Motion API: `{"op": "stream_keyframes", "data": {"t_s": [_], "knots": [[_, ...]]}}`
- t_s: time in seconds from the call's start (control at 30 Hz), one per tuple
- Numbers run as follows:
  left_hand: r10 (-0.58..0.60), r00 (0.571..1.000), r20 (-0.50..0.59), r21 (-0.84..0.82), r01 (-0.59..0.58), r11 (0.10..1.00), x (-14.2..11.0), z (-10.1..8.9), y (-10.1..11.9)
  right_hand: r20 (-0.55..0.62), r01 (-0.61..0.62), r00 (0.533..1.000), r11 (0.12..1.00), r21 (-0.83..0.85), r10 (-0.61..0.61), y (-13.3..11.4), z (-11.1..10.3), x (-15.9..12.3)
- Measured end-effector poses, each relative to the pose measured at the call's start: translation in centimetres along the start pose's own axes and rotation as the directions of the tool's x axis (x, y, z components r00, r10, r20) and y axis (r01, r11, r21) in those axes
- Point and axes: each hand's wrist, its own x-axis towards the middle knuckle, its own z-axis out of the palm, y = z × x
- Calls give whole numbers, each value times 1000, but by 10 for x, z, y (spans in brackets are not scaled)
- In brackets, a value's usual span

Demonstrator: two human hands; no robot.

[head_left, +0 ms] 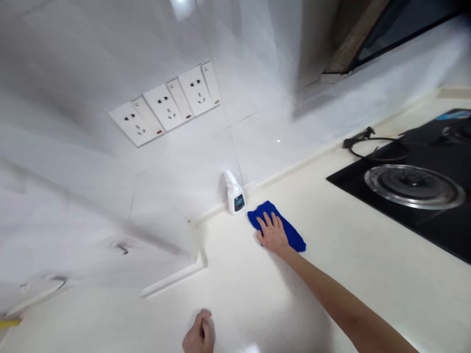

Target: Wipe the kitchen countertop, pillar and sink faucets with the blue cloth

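Right hand: The right hand [272, 235] lies palm down on the blue cloth, fingers spread and unclenched. The forearm enters from the lower right.
Left hand: The left hand [198, 333] is curled into a loose fist near the bottom edge of the view, well apart from the cloth. Part of it is cut off by the frame.
Blue cloth: The blue cloth [292, 236] rests on the countertop [228, 269], just beside the spray bottle and between it and the cooktop. Its near side is partly covered by the right hand.
Spray bottle: The white spray bottle [236, 196] stands on the countertop near the wall [257, 147]. It bears a dark label [239, 202]; the print is too small to read.
Cooktop: The black cooktop [441, 225] is at the right, with a round metal-ringed burner [414, 185].
Cable: A black cable [384, 138] lies in a loop at the rear left corner of the cooktop.
Socket panel: The white socket panel [165, 105], with three sets of outlets and switches, is mounted on the wall above the spray bottle.
Hook: A metal hook [120, 246] is visible at the left, blurred.
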Motion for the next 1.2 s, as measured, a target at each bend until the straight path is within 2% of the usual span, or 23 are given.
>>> {"op": "stream_keyframes", "data": {"t_s": [0.1,0.23,0.33,0.43,0.5,0.6,0.67,0.77,0.83,0.9,1.0,1.1,1.17,1.2], "knots": [[3,999,48,2,-3,1000,0,-2,4,2,31,1000,1000,1,-31,-26,-4,-47],[16,994,112,29,-20,999,0,-9,13,67,140,987,988,60,-144,-82,-5,-123],[23,989,144,12,-25,1000,-1,-13,16,123,240,959,963,122,-254,-122,-2,-182],[42,989,143,-44,-36,998,-1,-13,15,140,348,916,918,191,-376,-143,-2,-230],[64,988,138,-96,-51,994,-1,-13,13,140,407,886,887,218,-441,-144,-6,-252],[98,987,129,-187,-73,980,-1,-12,11,125,463,859,858,223,-496,-133,-16,-275],[122,984,127,-264,-85,961,-3,-14,10,107,462,866,863,202,-489,-119,-22,-289],[187,971,152,-422,-107,900,-8,-21,2,78,413,901,898,154,-427,-89,-25,-310],[223,961,164,-518,-109,848,-14,-29,-14,57,363,927,924,120,-372,-62,-24,-321],[205,968,144,-600,-79,796,-21,-41,-43,30,298,953,951,82,-301,-37,-24,-326],[51,995,85,-709,24,705,-30,-61,-103,-17,150,989,989,8,-149,-14,-22,-321],[-120,992,27,-706,104,700,-26,-83,-158,-70,-38,997,997,-66,34,-26,-19,-303],[-197,979,-46,-674,115,730,-15,-94,-179,-110,-143,985,985,-99,132,-51,-15,-289],[-216,974,-75,-659,114,744,-7,-99,-182,-125,-175,979,979,-107,162,-65,-13,-283]]}}
